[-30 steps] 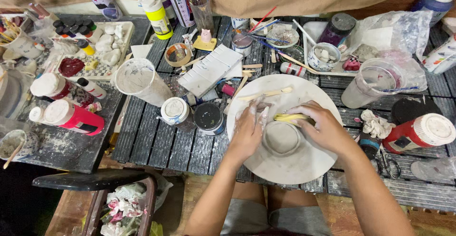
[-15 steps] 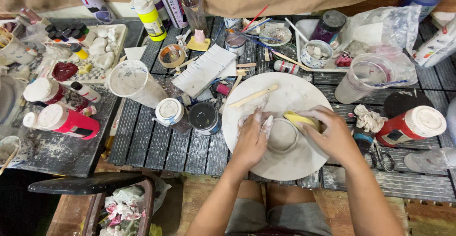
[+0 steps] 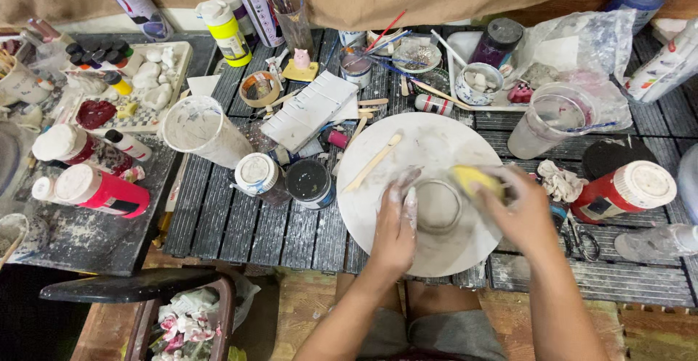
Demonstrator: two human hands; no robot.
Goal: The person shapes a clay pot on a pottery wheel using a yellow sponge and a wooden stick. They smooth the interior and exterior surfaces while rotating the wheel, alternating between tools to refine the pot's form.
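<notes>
The dark slatted worktop [image 3: 240, 223] is crowded with paint bottles, cups and brushes, and near its front edge sits a round white board [image 3: 407, 157] dusted with grey. Compared with the picture half a second back, the view has shifted a little so the board sits slightly lower and more to the right, while both hands have stayed at the small clay pot [image 3: 438, 205] in the board's lower middle. The left hand [image 3: 396, 223], smeared with pale clay, rests against the pot's left side with its fingers together and lying flat along the wall rather than gripping it. The right hand [image 3: 522, 212] is closed around a yellow sponge [image 3: 474, 179], which it presses at the pot's upper right rim; earlier the sponge lay a touch further over the rim's top. So the pot stands between the two hands, touched on both sides. A flat wooden stick [image 3: 373, 162] lies diagonally on the board's left part, apart from the hands. Just left of the board stand a dark-lidded jar [image 3: 309, 181] and a white-lidded jar [image 3: 256, 173], and a red bottle [image 3: 618, 190] lies to the right of the right hand.
</notes>
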